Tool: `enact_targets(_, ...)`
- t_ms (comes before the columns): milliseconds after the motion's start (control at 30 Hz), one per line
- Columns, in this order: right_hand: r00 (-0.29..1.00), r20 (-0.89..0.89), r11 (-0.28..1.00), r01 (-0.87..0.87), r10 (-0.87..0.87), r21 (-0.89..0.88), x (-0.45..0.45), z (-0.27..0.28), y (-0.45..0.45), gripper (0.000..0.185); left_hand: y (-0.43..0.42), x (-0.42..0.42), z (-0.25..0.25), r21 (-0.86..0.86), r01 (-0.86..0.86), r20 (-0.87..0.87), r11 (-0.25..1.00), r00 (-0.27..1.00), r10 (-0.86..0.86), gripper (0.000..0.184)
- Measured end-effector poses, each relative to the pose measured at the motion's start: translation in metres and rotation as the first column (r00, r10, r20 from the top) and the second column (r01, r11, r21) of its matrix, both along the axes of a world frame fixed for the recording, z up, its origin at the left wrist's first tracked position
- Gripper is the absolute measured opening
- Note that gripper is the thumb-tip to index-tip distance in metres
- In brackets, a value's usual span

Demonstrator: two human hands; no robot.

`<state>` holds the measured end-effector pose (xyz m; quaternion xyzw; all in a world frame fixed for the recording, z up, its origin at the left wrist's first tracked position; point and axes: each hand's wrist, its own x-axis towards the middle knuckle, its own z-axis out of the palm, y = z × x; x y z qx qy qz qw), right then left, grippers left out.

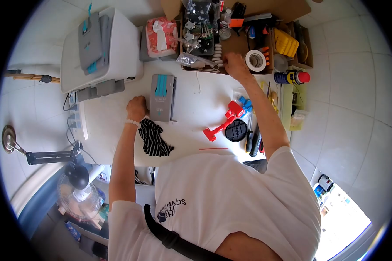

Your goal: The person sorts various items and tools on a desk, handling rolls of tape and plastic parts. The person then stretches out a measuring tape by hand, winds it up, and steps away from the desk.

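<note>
My left hand [137, 108] rests on the white table, curled into a fist, with nothing seen in it. Just right of it lies a grey flat device [162, 104] with a teal strap. A black-and-white striped cloth [153, 138] is bunched below the left wrist. My right hand [236, 66] reaches over the front edge of a cardboard box [244, 41]. Its fingers point down into the box and are mostly hidden, so what they hold does not show. Beside it are a roll of white tape [255, 60] and a coiled white cord [217, 54].
A red plastic tool [225, 121], a round black lid [236, 130] and screwdrivers [249, 141] lie near my right forearm. A spray can [292, 77] stands at the right. A white printer [113, 48] and a tissue pack [161, 37] stand at the back left.
</note>
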<state>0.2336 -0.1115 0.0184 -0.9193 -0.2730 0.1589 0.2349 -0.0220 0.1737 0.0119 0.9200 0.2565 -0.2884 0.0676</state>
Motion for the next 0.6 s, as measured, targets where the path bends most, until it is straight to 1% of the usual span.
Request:
enact_targets(33, 1.0, 0.007, 1.0, -0.009, 0.009, 0.018, 0.0, -0.0006, -0.0013, 0.016, 0.0, -0.0016, -0.0015, 0.003, 0.01, 0.038, 1.0, 0.999, -0.01, 0.037)
enact_targets(67, 1.0, 0.015, 0.999, -0.019, 0.018, 0.037, 0.0004, -0.0013, -0.002, 0.016, -0.0005, -0.0026, -0.0021, 0.004, 0.013, 0.041, 1.0, 0.999, -0.013, 0.037)
enact_targets(133, 1.0, 0.016, 1.0, -0.021, 0.02, 0.02, 0.002, -0.0054, -0.0022, 0.017, -0.0006, -0.0037, -0.0027, 0.02, 0.016, 0.084, 1.0, 0.996, -0.018, 0.036)
enact_targets(200, 1.0, 0.017, 1.0, -0.017, 0.017, 0.003, 0.0029, -0.0038, -0.0012, 0.018, 0.0001, -0.0032, -0.0025, 0.018, 0.022, 0.071, 1.0, 0.997, -0.023, 0.036)
enact_targets(267, 0.999, -0.019, 0.999, -0.037, 0.036, -0.038, 0.003, -0.0028, 0.0005, 0.018, 0.0002, -0.0029, -0.0017, 0.017, 0.03, 0.057, 0.999, 0.998, -0.031, 0.035)
enact_targets(367, 0.998, -0.014, 0.998, -0.062, 0.062, 0.023, 0.003, -0.0024, -0.0005, 0.013, 0.0015, -0.0028, -0.0022, -0.004, 0.027, 0.05, 1.0, 0.998, -0.026, 0.035)
enact_targets(433, 0.998, -0.011, 0.998, -0.054, 0.054, 0.037, 0.0031, -0.0032, -0.0006, 0.013, 0.0029, -0.005, -0.0067, 0.016, 0.043, 0.082, 0.999, 0.996, -0.044, 0.033)
enact_targets(600, 0.999, 0.016, 0.998, -0.034, 0.033, 0.045, 0.0016, -0.0084, -0.0023, 0.015, 0.0034, -0.0064, -0.0092, 0.017, 0.051, 0.08, 0.999, 0.995, -0.052, 0.031)
